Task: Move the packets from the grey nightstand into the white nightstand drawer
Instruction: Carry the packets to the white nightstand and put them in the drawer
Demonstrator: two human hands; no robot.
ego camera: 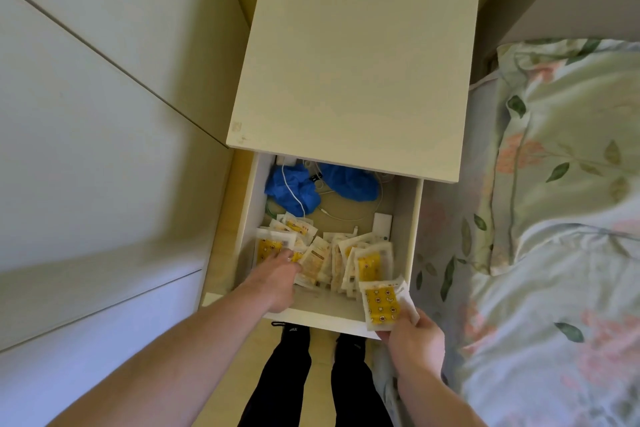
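The white nightstand (353,45) stands in front of me with its drawer (318,317) pulled out. Several white and yellow packets (367,262) lie piled in the drawer's near half. My left hand (277,279) reaches into the drawer on the left, its fingers down among the packets (268,248) there; the frame does not show whether it grips any. My right hand (414,336) holds a small stack of yellow packets (382,303) over the drawer's front right corner. The grey nightstand is out of view.
Crumpled blue plastic (294,189), white cables (332,215) and a white charger (381,225) fill the back of the drawer. A bed with floral bedding (554,218) lies close on the right. Pale cupboard panels (86,114) stand on the left. My legs (318,381) are below the drawer.
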